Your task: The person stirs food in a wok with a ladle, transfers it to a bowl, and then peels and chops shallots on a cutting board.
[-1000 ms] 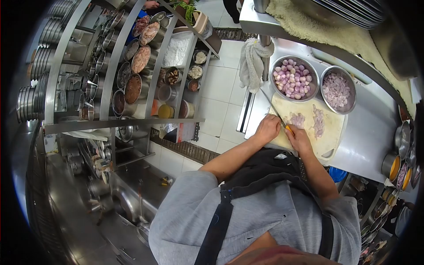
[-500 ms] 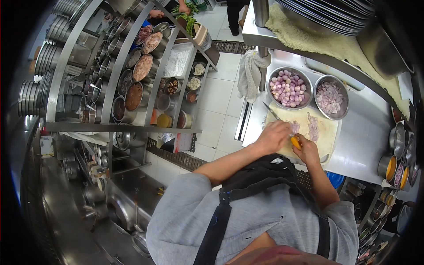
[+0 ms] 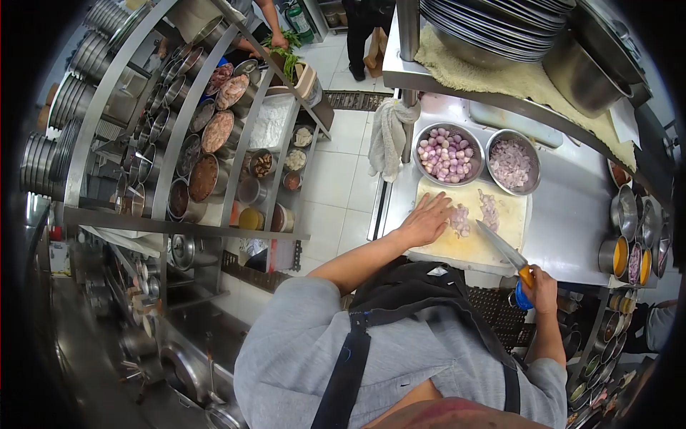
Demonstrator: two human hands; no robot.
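Observation:
My left hand lies flat with fingers spread on the pale cutting board, its fingertips touching a small pile of chopped shallots. My right hand is off the board's right corner, gripping the orange handle of a knife whose blade points back over the board. A second pile of sliced shallot lies further right on the board. Behind the board stand a steel bowl of peeled whole shallots and a steel bowl of chopped shallots.
A steel counter carries the board. A cloth hangs at its left end. Small sauce pots line the right edge. A rack of ingredient containers stands left across a tiled aisle. Stacked plates sit above; another person stands far back.
My right hand has swung the knife off the shallots and out past the board's right corner. My left hand opened flat beside the chopped pile. The view shifted slightly.

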